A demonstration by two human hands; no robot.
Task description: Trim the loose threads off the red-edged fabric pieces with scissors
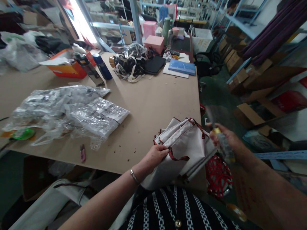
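Note:
A white fabric bag with brown trim and short brown handles (182, 143) lies folded at the table's near right corner, partly toward my body. My left hand (157, 156) is closed on its top edge, thumb above, near one handle. To the right of the bag, past the table edge, my right hand (226, 137) is closed around a blurred handheld tool with a yellow collar and greyish body (222, 145). Motion smears the tool, so its exact kind does not show. Small pink thread snips (82, 153) lie on the table, left of my left hand.
Clear plastic-wrapped packets (100, 115) cover the table's left side. Two bottles (102, 66), an orange box (67, 68), tangled straps (130, 65) and a blue folder (182, 66) stand farther back. Beneath the right edge is a basket of red strips (218, 175); cardboard boxes (249, 115) line the right.

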